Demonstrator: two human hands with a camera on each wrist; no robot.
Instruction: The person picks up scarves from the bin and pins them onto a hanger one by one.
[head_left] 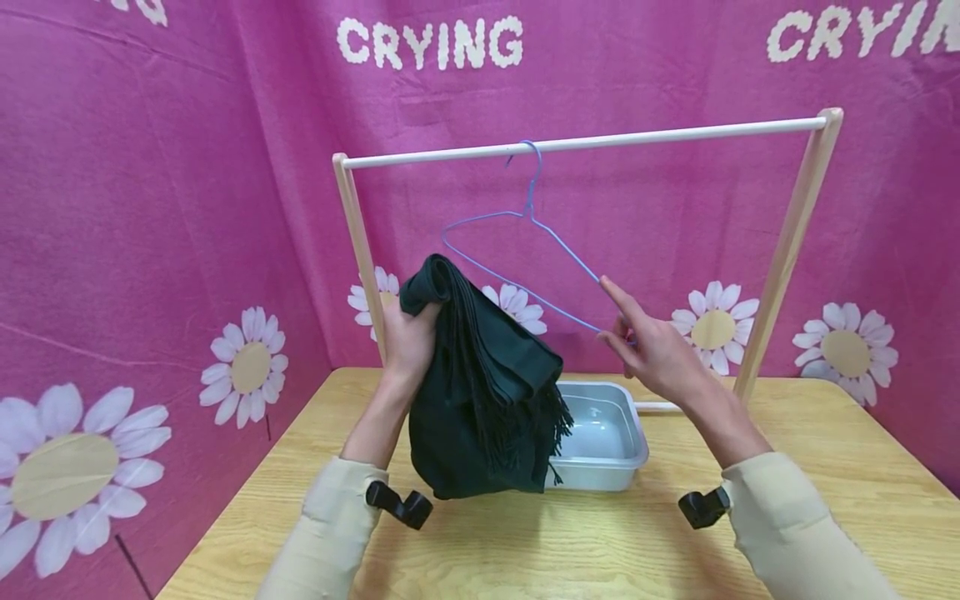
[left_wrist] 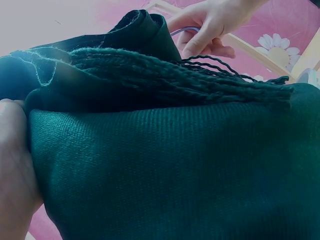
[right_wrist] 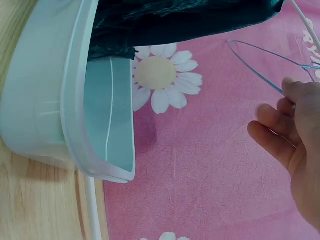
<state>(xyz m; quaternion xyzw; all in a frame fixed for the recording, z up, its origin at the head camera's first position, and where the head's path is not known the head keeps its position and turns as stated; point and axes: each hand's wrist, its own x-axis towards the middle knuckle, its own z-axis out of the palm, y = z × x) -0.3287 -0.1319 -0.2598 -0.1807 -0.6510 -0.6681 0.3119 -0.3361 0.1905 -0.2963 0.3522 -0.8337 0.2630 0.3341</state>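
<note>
A dark green fringed scarf [head_left: 480,400], folded in layers, hangs from my left hand [head_left: 408,342], which grips its upper end. In the left wrist view the scarf [left_wrist: 165,160] fills most of the picture, its fringe lying across the top. A thin blue wire hanger [head_left: 558,242] hangs by its hook on the white rail. Its right corner is held by my right hand [head_left: 652,346], thumb below and index finger along the upper wire. The right wrist view shows the hanger [right_wrist: 255,70] meeting the thumb side of that hand, the other fingers loosely curled.
A garment rack with a white rail [head_left: 675,136] and wooden posts [head_left: 787,250] stands on the wooden table [head_left: 637,542]. A grey-white plastic basin [head_left: 600,475] sits behind the scarf, partly covered by it. Pink cloth [head_left: 637,50] with daisies hangs behind.
</note>
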